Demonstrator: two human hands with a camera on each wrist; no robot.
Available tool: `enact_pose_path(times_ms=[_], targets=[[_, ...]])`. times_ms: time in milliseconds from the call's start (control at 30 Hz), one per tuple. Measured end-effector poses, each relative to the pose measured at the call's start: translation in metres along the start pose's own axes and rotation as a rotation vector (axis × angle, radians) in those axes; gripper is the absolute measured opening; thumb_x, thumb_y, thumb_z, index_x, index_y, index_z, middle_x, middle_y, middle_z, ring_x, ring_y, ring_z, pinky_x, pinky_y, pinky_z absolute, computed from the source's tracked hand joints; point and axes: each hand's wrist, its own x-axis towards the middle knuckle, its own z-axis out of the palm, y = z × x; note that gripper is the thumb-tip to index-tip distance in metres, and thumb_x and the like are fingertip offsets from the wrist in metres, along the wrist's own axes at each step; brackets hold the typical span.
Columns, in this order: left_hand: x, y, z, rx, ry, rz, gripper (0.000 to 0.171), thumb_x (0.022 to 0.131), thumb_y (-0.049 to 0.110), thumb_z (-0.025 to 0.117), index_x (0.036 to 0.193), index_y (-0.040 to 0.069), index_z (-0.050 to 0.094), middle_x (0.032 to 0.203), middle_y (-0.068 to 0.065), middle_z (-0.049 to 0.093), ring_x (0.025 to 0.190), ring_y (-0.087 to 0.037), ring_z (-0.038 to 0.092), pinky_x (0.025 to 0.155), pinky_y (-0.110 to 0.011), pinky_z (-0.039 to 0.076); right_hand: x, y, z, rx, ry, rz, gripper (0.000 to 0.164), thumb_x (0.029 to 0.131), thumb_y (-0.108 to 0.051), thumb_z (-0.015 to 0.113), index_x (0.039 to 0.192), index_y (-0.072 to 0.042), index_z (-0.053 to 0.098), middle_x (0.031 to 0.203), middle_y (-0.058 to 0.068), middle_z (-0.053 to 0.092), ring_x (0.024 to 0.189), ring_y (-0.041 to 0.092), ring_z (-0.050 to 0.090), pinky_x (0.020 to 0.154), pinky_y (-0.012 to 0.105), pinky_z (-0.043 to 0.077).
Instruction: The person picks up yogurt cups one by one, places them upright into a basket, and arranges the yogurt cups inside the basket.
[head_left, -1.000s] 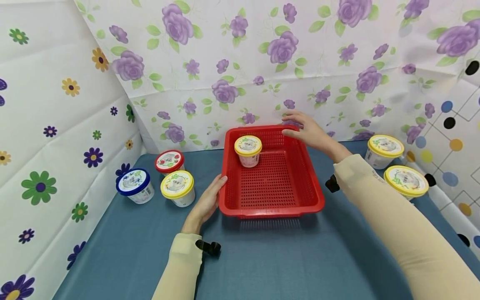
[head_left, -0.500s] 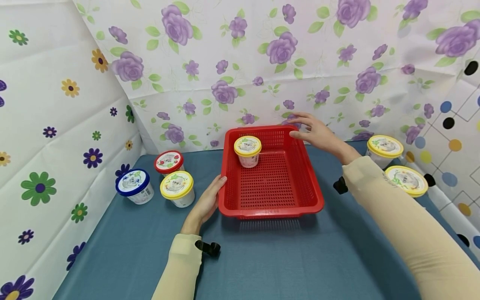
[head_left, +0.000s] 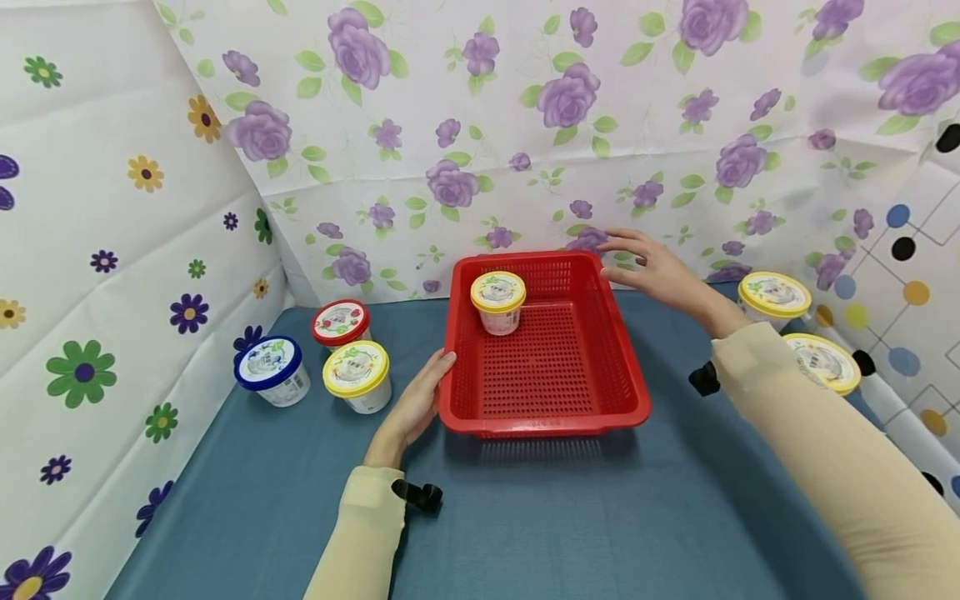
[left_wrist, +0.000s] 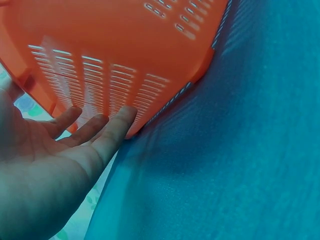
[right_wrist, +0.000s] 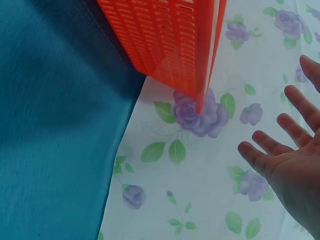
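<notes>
A red plastic basket point(head_left: 536, 425) with a perforated floor and slotted walls sits in the middle of the table. Inside it, toward the back left, stands a white tub with a yellow lid point(head_left: 498, 302). My left hand point(head_left: 411, 408) grips the basket's left side, thumb over the rim; in the left wrist view its fingers point(left_wrist: 117, 132) lie against the slotted outer wall. My right hand point(head_left: 652, 271) hovers just off the back right corner, fingers spread and holding nothing. The right wrist view shows that hand point(right_wrist: 295, 165) apart from the basket's wall point(right_wrist: 165, 45).
Left of the basket stand tubs with a blue lid point(head_left: 272, 371), a red lid point(head_left: 341, 323) and a yellow lid point(head_left: 357, 375). Two more yellow-lidded tubs, one at the back point(head_left: 774, 296) and one nearer point(head_left: 825, 364), stand at right, partly behind my right arm. Flowered cloth point(head_left: 420, 125) hangs behind the table.
My right hand has moved to the right, from over the basket's back right corner to just outside it. The left hand, the basket and the tubs keep their places.
</notes>
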Motion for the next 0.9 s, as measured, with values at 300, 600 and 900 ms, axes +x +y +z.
enact_pose_path(times_ms=[300, 600, 900], targets=[[-0.001, 0.001, 0.001, 0.002, 0.012, -0.001, 0.06, 0.113, 0.043, 0.041, 0.162, 0.011, 0.027, 0.152, -0.024, 0.048, 0.134, -0.041, 0.052, 0.099, -0.036, 0.054, -0.013, 0.007, -0.003, -0.002, 0.022, 0.001, 0.056, 0.102, -0.028, 0.07, 0.149, -0.004, 0.054, 0.169, 0.015, 0.028, 0.155, 0.038, 0.022, 0.119, 0.068, 0.022], [0.0, 0.002, 0.001, 0.001, 0.019, -0.007, 0.061, 0.113, 0.043, 0.041, 0.163, 0.011, 0.026, 0.152, -0.023, 0.048, 0.134, -0.039, 0.053, 0.098, -0.035, 0.054, -0.033, 0.014, -0.004, -0.022, 0.023, -0.012, 0.053, 0.101, -0.02, 0.072, 0.148, -0.003, 0.054, 0.167, 0.017, 0.03, 0.153, 0.041, 0.026, 0.116, 0.07, 0.025], [0.0, 0.001, 0.001, -0.003, -0.003, 0.002, 0.062, 0.113, 0.043, 0.04, 0.163, 0.009, 0.024, 0.153, -0.025, 0.045, 0.136, -0.041, 0.051, 0.099, -0.035, 0.053, -0.044, 0.022, 0.0, -0.031, 0.017, 0.002, 0.055, 0.099, -0.021, 0.074, 0.149, -0.007, 0.055, 0.166, 0.017, 0.031, 0.153, 0.043, 0.026, 0.111, 0.076, 0.028]])
